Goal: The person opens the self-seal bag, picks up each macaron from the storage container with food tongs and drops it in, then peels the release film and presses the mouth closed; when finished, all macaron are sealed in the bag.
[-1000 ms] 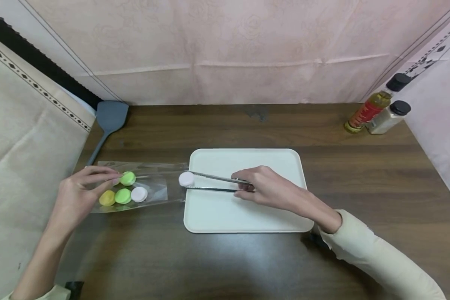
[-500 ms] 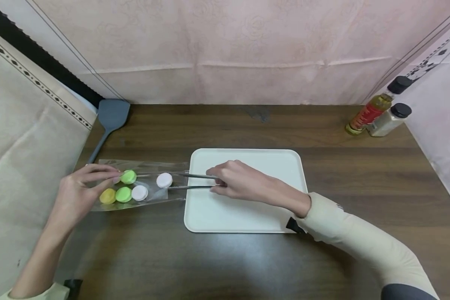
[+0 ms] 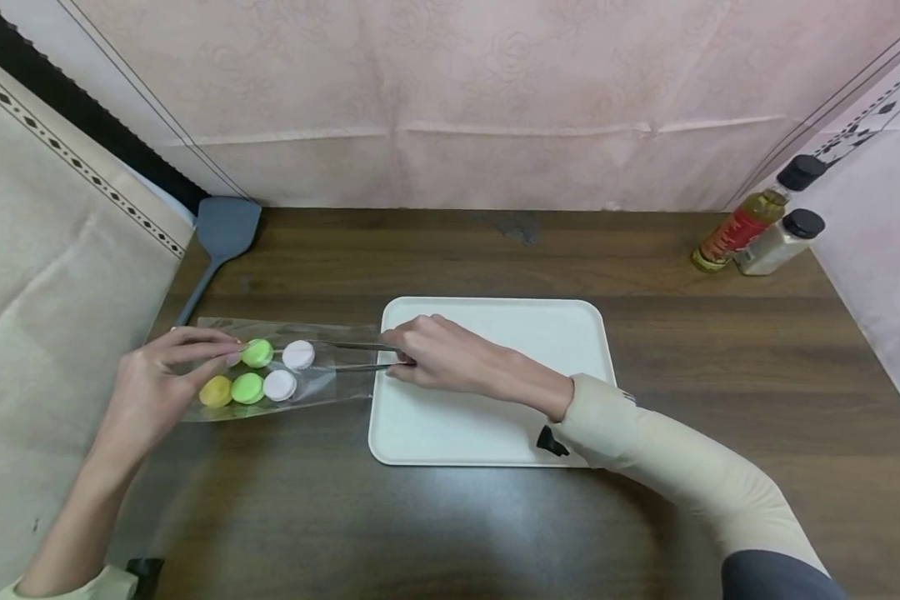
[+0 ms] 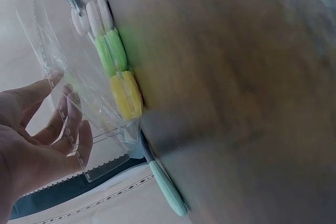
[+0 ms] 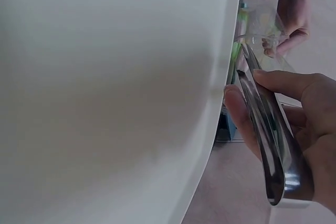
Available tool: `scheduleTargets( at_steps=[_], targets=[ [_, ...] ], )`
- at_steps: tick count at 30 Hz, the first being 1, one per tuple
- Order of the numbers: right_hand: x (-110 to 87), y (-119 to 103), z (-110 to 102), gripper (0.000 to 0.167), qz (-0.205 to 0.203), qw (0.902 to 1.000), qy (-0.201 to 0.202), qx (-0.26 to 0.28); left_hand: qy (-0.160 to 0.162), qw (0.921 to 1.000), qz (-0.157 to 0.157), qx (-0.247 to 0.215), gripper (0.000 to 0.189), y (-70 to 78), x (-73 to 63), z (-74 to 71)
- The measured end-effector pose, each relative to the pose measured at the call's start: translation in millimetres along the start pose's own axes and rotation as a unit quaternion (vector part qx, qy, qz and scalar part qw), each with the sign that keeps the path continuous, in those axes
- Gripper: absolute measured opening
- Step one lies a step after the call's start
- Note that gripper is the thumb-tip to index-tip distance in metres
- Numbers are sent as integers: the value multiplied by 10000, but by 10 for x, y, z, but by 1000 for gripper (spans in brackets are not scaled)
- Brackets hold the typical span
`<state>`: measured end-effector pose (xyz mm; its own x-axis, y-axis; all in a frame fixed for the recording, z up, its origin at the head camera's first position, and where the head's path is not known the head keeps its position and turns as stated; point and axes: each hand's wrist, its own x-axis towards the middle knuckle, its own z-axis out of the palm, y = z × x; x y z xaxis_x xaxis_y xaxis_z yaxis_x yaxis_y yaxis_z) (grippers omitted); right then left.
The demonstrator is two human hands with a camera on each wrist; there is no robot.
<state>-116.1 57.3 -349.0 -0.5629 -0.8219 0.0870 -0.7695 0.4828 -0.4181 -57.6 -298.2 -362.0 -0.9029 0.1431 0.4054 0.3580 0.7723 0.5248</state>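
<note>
My left hand point(image 3: 153, 379) pinches the upper edge of a clear plastic bag point(image 3: 354, 385) lying left of the tray. In the bag are macarons: a yellow one point(image 3: 216, 392), a green one point(image 3: 247, 388), another green one point(image 3: 257, 353) and a white one point(image 3: 280, 385). A pinkish one is mostly hidden behind my left fingertips. My right hand point(image 3: 450, 354) grips metal tongs point(image 5: 270, 135), which reach through the bag's right end. At their tips sits a second white macaron point(image 3: 298, 355), inside the bag. The left wrist view shows the yellow macaron point(image 4: 126, 95) standing on edge.
A white rectangular tray point(image 3: 487, 433) lies under my right hand and forearm. Behind my left hand is a grey-blue spatula point(image 3: 227, 229). An oil bottle point(image 3: 738, 229) and a black-capped jar point(image 3: 778, 243) stand at the table's back right corner.
My right hand has moved left with the tongs, carrying the white macaron from over the tray's left edge into the bag, beside the green one. My left hand has kept its place on the bag.
</note>
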Motion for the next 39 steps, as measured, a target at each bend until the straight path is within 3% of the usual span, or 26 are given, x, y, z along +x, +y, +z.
scheduleTargets(
  at_steps=[13,33,39],
  targets=[
    [260,-72,38,14,83,9994,-227,-262,46,10000,-2,27,22,4,15,3],
    [293,-17,89,18,429,9986,-281,-154,-17,10000,3,-37,22,21,17,-16],
    [151,36,-9,20,337,9991,-184,-162,-62,9998,-125,-120,20,0,16,-34]
  ],
)
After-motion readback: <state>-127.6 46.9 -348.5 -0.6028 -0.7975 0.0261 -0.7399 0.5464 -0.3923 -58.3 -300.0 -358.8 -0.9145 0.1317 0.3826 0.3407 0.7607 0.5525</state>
